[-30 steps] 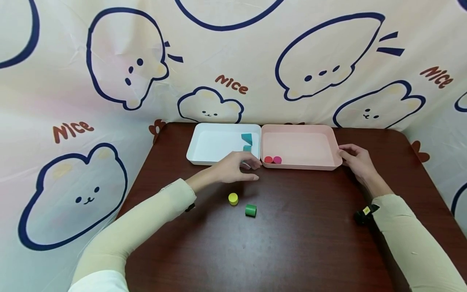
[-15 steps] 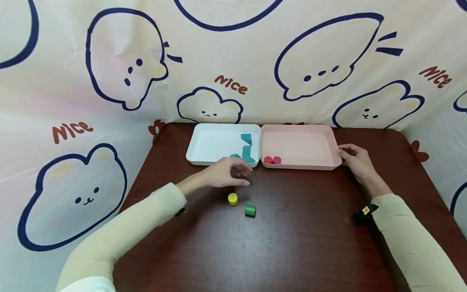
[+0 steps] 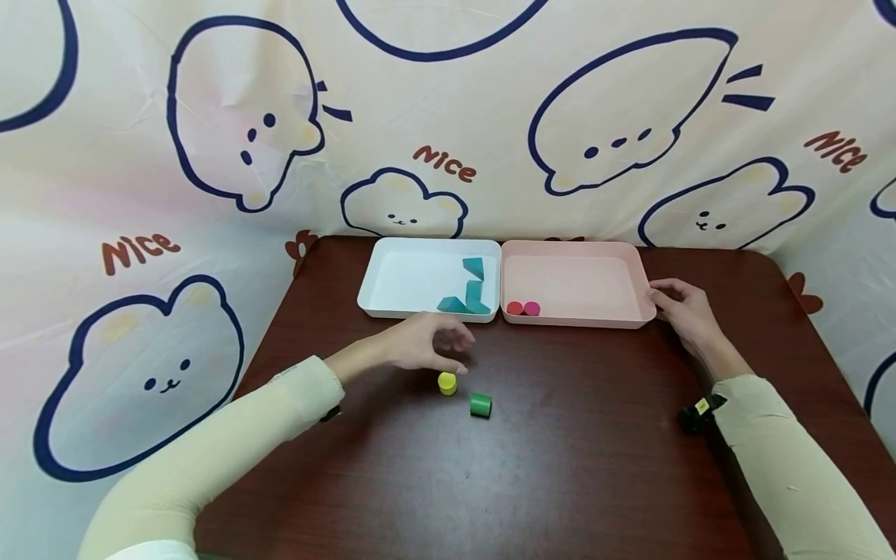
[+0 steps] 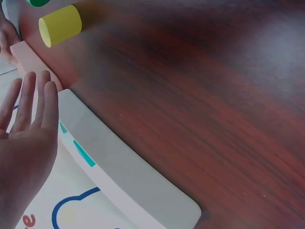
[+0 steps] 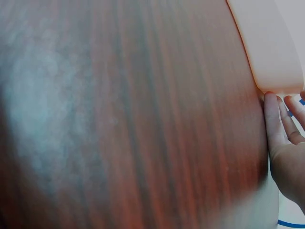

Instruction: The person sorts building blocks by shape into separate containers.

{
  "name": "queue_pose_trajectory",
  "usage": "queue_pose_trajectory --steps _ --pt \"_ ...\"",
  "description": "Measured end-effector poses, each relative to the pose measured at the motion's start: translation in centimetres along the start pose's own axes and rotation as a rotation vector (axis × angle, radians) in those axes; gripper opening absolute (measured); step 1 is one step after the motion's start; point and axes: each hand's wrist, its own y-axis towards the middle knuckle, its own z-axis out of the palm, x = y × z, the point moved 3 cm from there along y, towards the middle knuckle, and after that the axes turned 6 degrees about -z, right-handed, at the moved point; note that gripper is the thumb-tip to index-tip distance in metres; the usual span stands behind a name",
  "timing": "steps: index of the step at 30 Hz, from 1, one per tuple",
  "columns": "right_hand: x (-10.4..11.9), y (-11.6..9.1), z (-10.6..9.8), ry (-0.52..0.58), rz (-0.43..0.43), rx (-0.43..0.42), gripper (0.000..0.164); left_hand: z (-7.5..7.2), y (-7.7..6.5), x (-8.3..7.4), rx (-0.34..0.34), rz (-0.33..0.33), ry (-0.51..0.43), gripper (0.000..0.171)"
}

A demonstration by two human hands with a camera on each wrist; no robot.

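My left hand (image 3: 423, 342) hovers over the table behind a yellow cylinder (image 3: 447, 384), its fingers loosely bent and nothing between them. The cylinder stands upright, just under the thumb in the head view. A green cylinder (image 3: 481, 405) lies on its side to the right and nearer. With the fingertips of my right hand (image 3: 689, 311), I touch the outer right end of a pink tray (image 3: 574, 247); the right wrist view shows the thumb against that tray (image 5: 274, 52). Red (image 3: 514, 309) and magenta (image 3: 532, 309) round pieces sit in its near left corner.
Left of the pink tray, side against side, stands a white tray (image 3: 409, 268). Several teal angular blocks (image 3: 451, 304) lie along its right and near sides. Both trays stand at the far edge of the dark wooden table (image 3: 574, 451), before a patterned curtain (image 3: 490, 101).
My left hand has moved from the white tray's near right corner leftward and toward me, nearer the yellow cylinder, uncovering teal blocks. The right hand has stayed at the pink tray's end.
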Motion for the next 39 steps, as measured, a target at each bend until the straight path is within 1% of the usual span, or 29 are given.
queue_pose_trajectory --steps 5,14,20,25,30,39 --pt "0.0 0.0 0.0 0.002 -0.005 0.000 0.042 0.3 -0.8 0.6 0.003 -0.001 0.020 0.053" --pt "-0.1 -0.1 -0.1 0.015 0.003 0.002 0.041 1.0 -1.8 1.6 0.054 -0.045 0.002 0.050" --pt "-0.2 -0.1 -0.1 0.004 0.007 -0.004 0.040 1.6 -2.2 2.0 0.070 -0.040 0.019 0.045" --pt "-0.2 -0.1 -0.2 0.002 0.006 -0.003 0.040 1.9 -2.2 2.2 0.071 -0.032 0.037 0.037" --pt "-0.1 -0.1 -0.1 0.000 0.011 0.002 0.041 2.1 -2.1 2.2 0.052 -0.031 0.046 0.028" --pt "-0.1 0.0 0.0 -0.016 0.012 -0.002 0.045 2.2 -1.8 2.3 0.046 -0.048 0.071 0.024"
